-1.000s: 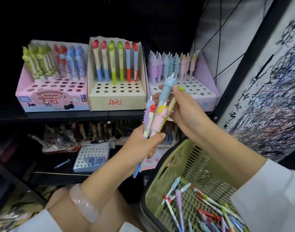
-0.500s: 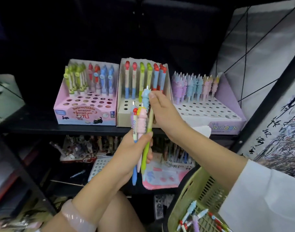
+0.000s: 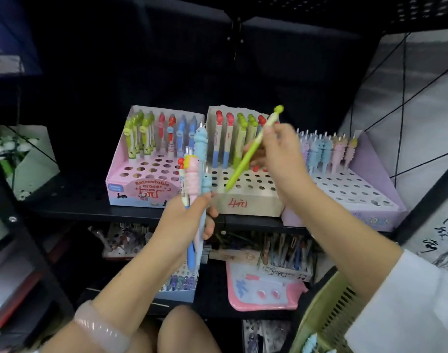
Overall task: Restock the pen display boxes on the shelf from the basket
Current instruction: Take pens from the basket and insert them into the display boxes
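Now right hand (image 3: 281, 151) fingers pinch the green pen (image 3: 246, 159), seemingly lifted clear; left hand (image 3: 190, 215) grips bundle (image 3: 195, 171).

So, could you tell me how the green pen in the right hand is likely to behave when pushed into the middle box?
The green pen looks like a straight, rigid plastic barrel, so it probably won't flex. The right hand lifts it by fingertips alone, suggesting it is light. Its bulbous top may make it lean once standing in the beige box.

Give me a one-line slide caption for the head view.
Right hand angles a green pen toward the beige display box; left hand grips spare pens.
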`<state>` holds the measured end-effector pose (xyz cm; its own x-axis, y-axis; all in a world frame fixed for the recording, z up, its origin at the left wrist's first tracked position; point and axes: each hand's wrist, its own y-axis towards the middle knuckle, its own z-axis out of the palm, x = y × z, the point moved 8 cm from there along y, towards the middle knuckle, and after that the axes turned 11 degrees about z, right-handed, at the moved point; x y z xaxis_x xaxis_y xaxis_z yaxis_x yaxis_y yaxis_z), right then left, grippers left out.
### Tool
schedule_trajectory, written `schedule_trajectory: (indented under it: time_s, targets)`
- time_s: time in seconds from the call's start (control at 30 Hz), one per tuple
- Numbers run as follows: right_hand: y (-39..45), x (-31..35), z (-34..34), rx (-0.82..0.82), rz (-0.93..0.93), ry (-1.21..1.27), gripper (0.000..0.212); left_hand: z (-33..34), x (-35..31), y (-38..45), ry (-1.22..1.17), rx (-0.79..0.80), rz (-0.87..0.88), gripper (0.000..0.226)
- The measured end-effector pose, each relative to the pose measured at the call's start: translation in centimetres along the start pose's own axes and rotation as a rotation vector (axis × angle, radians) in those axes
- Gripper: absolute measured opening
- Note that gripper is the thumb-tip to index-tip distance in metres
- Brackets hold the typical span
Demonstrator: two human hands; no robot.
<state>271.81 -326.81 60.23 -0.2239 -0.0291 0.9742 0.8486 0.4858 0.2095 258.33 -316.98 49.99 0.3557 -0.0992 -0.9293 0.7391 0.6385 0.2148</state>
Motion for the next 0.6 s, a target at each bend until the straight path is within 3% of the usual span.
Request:
schedule_trajectory:
  time_s: [0.13, 0.33, 0.6]
  targets:
    - [2.3, 2.6, -3.1, -0.261, -0.236, -0.242, 0.005, -0.3, 0.0, 0.5, 0.017, -0.002, 0.009, 0.015]
    - [2.9, 1.4, -1.2, -0.226, -0.344, -0.511, 0.006, -0.4, 0.2, 0.7, 0.032, 0.018, 0.018, 0.015]
    - [3.4, 0.0, -0.2, -0.169, -0.305, -0.711, 0.015, -0.4, 0.3, 0.8, 0.030, 0.022, 0.023, 0.016]
